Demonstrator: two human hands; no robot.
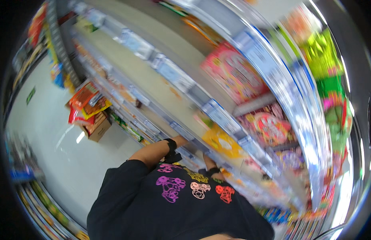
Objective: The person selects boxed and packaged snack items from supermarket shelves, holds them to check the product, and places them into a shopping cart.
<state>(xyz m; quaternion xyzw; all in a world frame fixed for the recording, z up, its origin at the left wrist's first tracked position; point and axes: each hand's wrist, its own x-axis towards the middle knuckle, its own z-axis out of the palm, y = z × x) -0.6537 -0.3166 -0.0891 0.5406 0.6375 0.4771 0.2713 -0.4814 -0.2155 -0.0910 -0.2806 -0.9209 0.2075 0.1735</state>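
Note:
My left hand (181,140) reaches to the edge of a grey store shelf (164,115), its forearm bare below a black sleeve. A black wrist band (171,145) with a dark block circles that wrist. Lower and to the right, my right hand (199,154) is blurred at the same shelving, with another black band (214,171) on its wrist. Blur and the shelf lip hide the fingers of both hands, and whether they hold anything does not show. Nearest on the shelf above is a yellow package (223,141).
Price-label strips (173,72) run along the shelf fronts. A pink box (235,72) and a dark red box (271,124) stand higher up. Behind my left arm, a cardboard box (99,127) of snack packets sits on the pale floor (74,159). Green bags (323,57) sit at far right.

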